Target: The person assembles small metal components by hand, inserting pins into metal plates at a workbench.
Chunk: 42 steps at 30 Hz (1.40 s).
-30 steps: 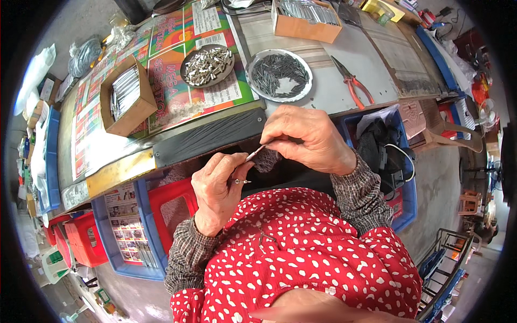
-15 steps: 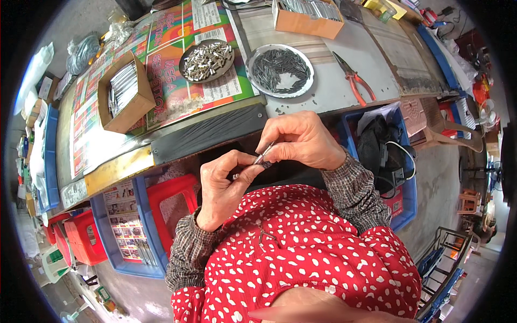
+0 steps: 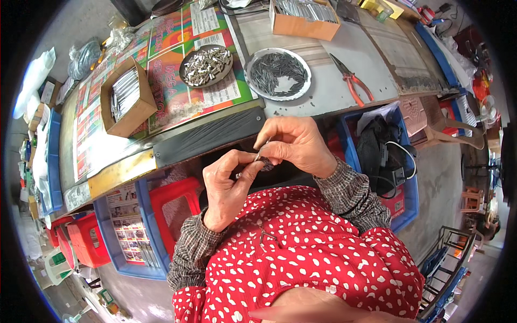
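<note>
My left hand (image 3: 226, 185) is closed, thumb and forefinger pinching a slim silvery rod; its short bright end (image 3: 237, 175) shows below the fingers. Right up against it, my right hand (image 3: 299, 148) pinches a small thin piece (image 3: 262, 151) at the rod's upper end. Whether the two pieces are joined cannot be made out. Both hands are over my lap, just short of the table's front edge. Beyond them on the table sit a white-rimmed plate (image 3: 307, 86) of slim dark pointed pieces and a dark round dish (image 3: 230, 71) of short silvery cylinders.
A cardboard box (image 3: 132, 114) of slim silvery rods stands on the left, another box (image 3: 307, 28) at the back. Red-handled pliers (image 3: 353, 85) lie right of the plate. Blue crates (image 3: 142, 215) and a red stool (image 3: 175, 196) are below the table; a blue crate (image 3: 410, 202) holds black items.
My right hand has shifted slightly left and down, and its fingers have turned a little around the small piece. My left hand stays almost in place, keeping its pinch.
</note>
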Each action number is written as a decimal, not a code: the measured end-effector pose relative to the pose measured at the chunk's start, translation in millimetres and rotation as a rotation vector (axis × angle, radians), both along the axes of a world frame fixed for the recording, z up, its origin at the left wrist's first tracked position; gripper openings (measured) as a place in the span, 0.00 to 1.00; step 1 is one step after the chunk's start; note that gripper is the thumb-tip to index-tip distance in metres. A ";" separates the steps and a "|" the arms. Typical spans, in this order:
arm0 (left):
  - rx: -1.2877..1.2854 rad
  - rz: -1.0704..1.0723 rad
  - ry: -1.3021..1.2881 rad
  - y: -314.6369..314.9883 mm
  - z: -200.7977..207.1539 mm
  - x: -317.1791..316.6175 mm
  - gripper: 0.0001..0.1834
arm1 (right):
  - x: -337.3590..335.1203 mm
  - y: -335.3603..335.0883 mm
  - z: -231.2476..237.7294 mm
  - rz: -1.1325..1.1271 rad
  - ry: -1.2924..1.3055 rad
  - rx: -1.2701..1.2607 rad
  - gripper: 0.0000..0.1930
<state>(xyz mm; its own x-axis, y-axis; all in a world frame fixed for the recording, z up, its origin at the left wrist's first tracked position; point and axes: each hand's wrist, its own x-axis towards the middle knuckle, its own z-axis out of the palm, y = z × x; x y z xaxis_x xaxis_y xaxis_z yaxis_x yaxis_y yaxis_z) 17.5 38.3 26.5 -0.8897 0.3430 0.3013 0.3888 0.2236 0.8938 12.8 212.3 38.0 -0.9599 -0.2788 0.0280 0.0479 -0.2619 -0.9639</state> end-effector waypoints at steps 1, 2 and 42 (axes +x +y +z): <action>0.004 -0.016 -0.026 0.4 0.6 -0.1 0.07 | -0.3 0.8 -2.3 0.000 0.002 0.000 0.07; 0.004 -0.016 -0.024 0.7 -1.2 -0.7 0.07 | -0.6 1.5 -6.9 0.001 0.028 -0.007 0.06; -0.006 0.038 0.047 2.6 -6.8 -3.6 0.08 | 0.2 -11.5 -11.4 -0.113 0.120 -0.013 0.07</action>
